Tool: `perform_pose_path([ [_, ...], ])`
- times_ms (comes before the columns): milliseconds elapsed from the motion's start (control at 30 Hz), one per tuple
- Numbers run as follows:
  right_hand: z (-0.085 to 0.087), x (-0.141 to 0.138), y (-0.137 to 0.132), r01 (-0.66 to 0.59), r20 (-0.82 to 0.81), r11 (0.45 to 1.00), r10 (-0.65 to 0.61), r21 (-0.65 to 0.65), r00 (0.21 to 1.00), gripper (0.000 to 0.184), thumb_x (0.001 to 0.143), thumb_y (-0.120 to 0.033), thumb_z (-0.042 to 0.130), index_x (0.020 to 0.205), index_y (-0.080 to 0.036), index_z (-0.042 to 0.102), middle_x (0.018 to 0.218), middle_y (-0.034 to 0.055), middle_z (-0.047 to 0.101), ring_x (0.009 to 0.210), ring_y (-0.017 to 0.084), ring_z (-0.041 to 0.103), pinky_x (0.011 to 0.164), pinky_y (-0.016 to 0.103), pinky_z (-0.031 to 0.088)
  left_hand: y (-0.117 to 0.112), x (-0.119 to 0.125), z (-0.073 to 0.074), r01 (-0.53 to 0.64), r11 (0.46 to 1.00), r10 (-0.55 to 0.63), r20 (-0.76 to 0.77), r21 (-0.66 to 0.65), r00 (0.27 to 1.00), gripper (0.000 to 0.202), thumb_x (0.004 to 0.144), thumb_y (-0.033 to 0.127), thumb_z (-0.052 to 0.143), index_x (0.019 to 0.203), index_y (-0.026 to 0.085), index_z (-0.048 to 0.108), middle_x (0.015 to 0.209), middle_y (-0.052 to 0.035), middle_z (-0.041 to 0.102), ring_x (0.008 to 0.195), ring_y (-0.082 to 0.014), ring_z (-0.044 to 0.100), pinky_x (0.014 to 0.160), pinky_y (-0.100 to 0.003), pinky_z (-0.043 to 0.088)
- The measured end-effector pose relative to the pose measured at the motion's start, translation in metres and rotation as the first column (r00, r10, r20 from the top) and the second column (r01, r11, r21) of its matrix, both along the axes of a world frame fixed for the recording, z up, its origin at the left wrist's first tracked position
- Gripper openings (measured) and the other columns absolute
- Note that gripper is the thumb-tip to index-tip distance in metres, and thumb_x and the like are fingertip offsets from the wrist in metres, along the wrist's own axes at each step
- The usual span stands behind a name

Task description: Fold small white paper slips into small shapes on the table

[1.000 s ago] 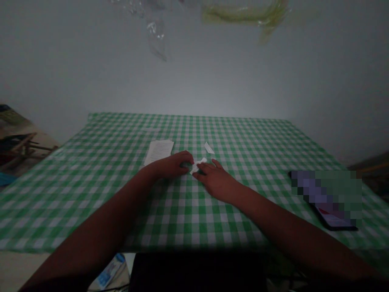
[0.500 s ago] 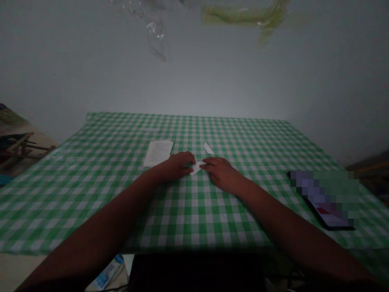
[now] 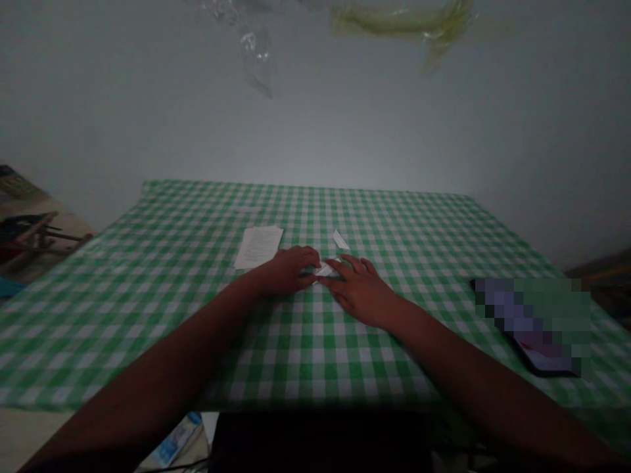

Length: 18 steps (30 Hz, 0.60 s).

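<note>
A small folded piece of white paper (image 3: 326, 268) lies on the checked cloth between my hands, partly covered by fingers. My left hand (image 3: 294, 270) is closed at the paper's left end, thumb and curled fingers gripping it against the table. From the right, my right hand (image 3: 362, 289) reaches over with fingers spread and stretched out, the foremost fingertips touching the paper's right part and near edge. Just beyond lies another folded white paper strip (image 3: 340, 239), apart from both hands. A stack of printed sheets (image 3: 259, 247) rests beside my left hand.
A green and white checked tablecloth (image 3: 305, 355) covers the table. A phone (image 3: 552, 364), partly pixelated, lies at the right. The wall (image 3: 315, 118) stands behind the table's far edge. On the floor at lower left is a blue and white packet (image 3: 178, 439).
My right hand has moved slightly nearer to me, and its fingers have spread apart, with fingertips now along the paper's near edge. The left hand keeps its grip. The view shifts slightly.
</note>
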State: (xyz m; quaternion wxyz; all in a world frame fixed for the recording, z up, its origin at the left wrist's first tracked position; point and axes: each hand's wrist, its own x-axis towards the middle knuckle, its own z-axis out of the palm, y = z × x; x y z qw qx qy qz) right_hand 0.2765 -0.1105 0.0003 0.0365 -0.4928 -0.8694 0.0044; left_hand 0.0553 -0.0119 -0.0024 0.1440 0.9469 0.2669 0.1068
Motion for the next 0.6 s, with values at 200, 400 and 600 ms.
perform_pose_path([
  [200,0.001,0.006,0.002,0.045,0.006,0.998,-0.045,-0.037,0.999,0.044,0.1,-0.042,0.042,0.145,-0.043,0.045,0.162,0.0041,0.028,0.147,0.04,0.021,0.108,0.067,0.029,0.002,-0.001,0.0,0.005,1.0,-0.005,-0.033,-0.012,0.999,0.028,0.09,0.034,0.059,0.116,0.023,0.057,0.13,-0.006,0.057,0.118,-0.0229,0.054,0.1,-0.039,0.043],
  [400,0.0,0.015,0.007,0.176,0.041,0.984,-0.174,-0.032,0.984,0.043,0.101,-0.046,0.041,0.143,-0.041,0.049,0.163,0.0056,0.024,0.147,0.044,0.019,0.108,0.071,0.025,0.003,-0.001,-0.002,-0.001,1.0,0.0,-0.052,-0.018,0.999,0.03,0.089,0.033,0.06,0.118,0.024,0.057,0.132,-0.006,0.057,0.12,-0.0234,0.053,0.101,-0.04,0.042],
  [600,0.007,0.019,0.007,0.243,0.086,0.969,-0.238,-0.046,0.967,0.043,0.101,-0.044,0.039,0.142,-0.038,0.051,0.161,0.0074,0.03,0.146,0.044,0.022,0.107,0.07,0.028,0.004,0.0,-0.002,-0.002,1.0,0.001,-0.039,-0.025,0.999,0.031,0.088,0.034,0.06,0.117,0.024,0.057,0.131,-0.0056,0.057,0.121,-0.0233,0.052,0.102,-0.041,0.041],
])
